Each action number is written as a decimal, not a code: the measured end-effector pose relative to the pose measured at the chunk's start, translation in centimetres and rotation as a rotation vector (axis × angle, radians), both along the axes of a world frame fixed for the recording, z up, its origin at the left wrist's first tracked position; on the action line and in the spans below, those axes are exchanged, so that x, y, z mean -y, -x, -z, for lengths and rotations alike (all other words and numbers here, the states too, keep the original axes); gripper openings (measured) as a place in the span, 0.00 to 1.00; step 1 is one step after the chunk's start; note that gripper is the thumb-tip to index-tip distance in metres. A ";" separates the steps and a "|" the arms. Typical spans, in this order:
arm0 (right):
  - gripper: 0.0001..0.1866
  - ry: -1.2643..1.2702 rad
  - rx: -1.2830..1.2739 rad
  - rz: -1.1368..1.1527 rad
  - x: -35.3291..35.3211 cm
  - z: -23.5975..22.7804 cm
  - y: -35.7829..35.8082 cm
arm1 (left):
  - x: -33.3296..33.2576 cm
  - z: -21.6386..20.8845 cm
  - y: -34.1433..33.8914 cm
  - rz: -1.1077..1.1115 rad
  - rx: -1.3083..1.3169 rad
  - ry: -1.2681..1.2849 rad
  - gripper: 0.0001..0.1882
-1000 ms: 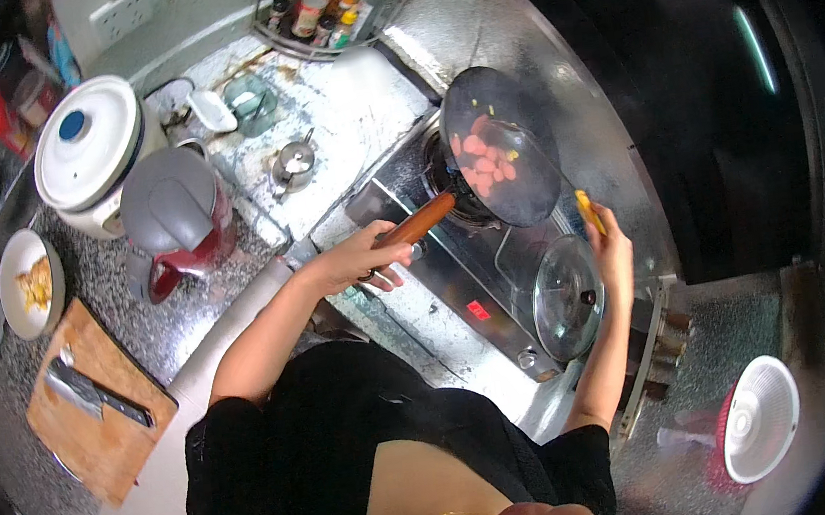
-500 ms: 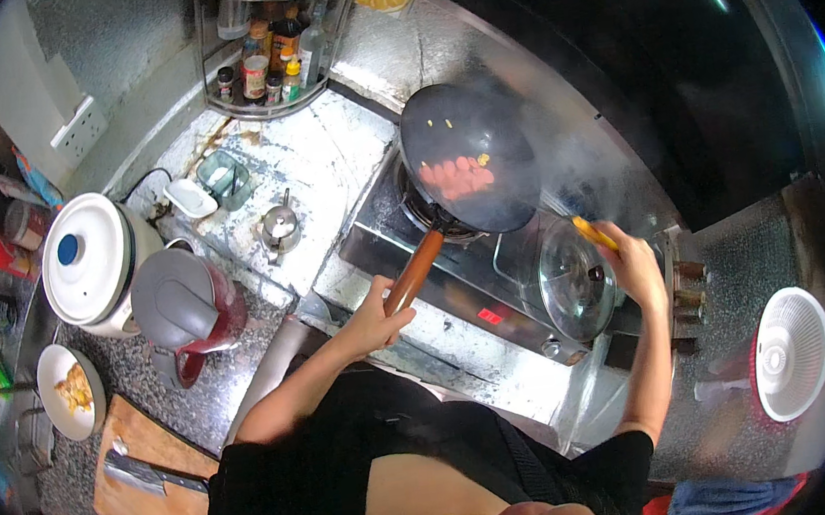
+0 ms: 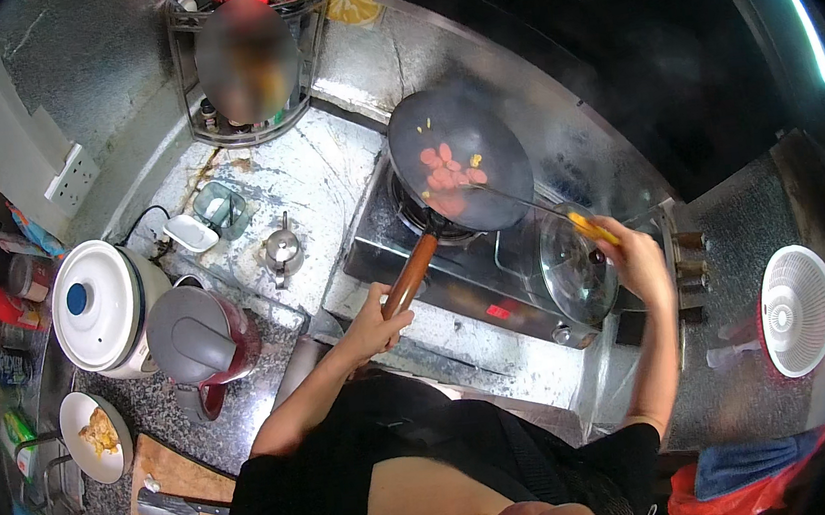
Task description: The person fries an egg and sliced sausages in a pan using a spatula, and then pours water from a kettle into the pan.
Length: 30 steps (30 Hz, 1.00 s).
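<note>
Wok (image 3: pixel 495 143) over the left burner of a stove (image 3: pixel 477 297), its brown handle (image 3: pixel 412 273) extending past the stove's near edge. Near the right edge rests a clear glass lid (image 3: pixel 572 263). Hands work apart: the left hand (image 3: pixel 372 326) is wrapped around the brown handle, the right hand (image 3: pixel 638 259) grips a yellow-handled utensil (image 3: pixel 592 229). Its far end meets pink slices (image 3: pixel 445 166) clustered inside the wok, small yellow bits (image 3: pixel 476 160) just beside them.
</note>
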State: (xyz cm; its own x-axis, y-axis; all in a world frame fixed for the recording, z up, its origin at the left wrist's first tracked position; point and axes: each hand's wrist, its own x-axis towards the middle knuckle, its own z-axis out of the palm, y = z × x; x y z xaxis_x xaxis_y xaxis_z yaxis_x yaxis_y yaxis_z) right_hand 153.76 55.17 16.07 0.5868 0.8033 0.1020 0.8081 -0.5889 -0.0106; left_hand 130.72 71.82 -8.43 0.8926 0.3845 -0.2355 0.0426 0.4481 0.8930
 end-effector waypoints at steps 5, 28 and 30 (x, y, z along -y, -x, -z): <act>0.16 0.187 0.181 -0.003 0.4 -2.6 0.9 | 0.1 -0.4 0.3 -0.038 0.002 0.005 0.21; 0.14 0.201 0.182 -0.058 -3.1 -4.2 1.4 | 0.0 -0.4 0.1 -0.016 0.001 -0.019 0.21; 0.13 0.212 0.227 -0.081 -1.7 -4.1 1.8 | 0.0 -0.6 0.1 -0.006 -0.005 -0.027 0.21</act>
